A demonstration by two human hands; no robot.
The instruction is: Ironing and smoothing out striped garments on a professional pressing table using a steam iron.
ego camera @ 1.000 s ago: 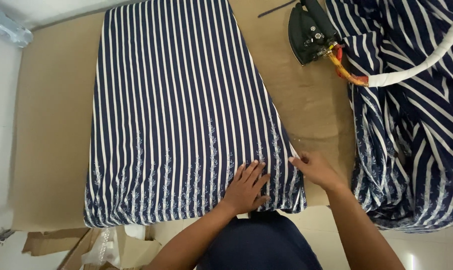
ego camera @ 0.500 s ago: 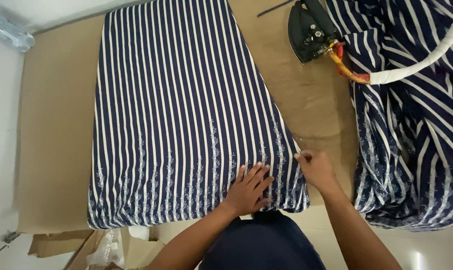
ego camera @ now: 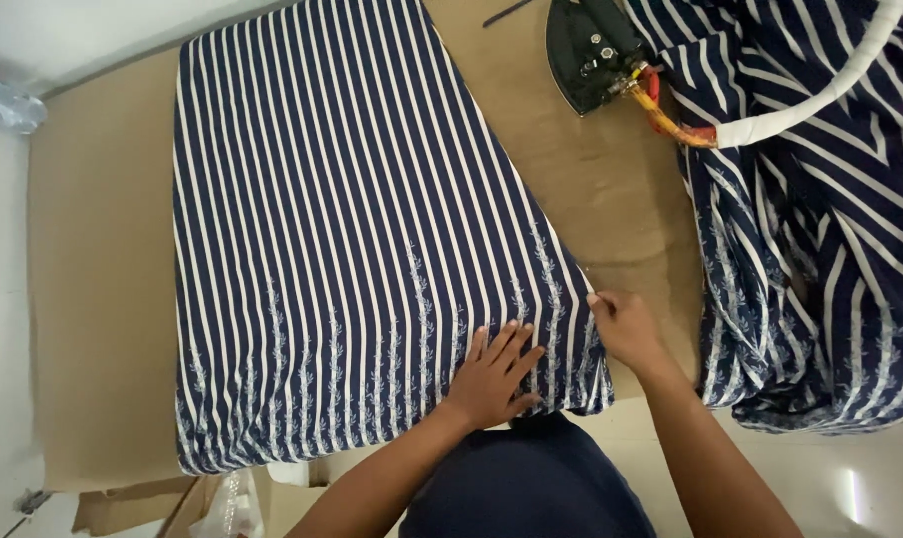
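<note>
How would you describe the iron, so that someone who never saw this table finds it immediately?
Start from the brown padded table and go to its far right corner, beyond the flat striped cloth. The iron sits there beside the heap of striped fabric. It is the only black, pointed, hard object, with a red and yellow cord leading into a white hose.

brown table [ego camera: 103,299] | striped cloth [ego camera: 352,229] flat | iron [ego camera: 586,50] | cloth pile [ego camera: 820,249] rt
</note>
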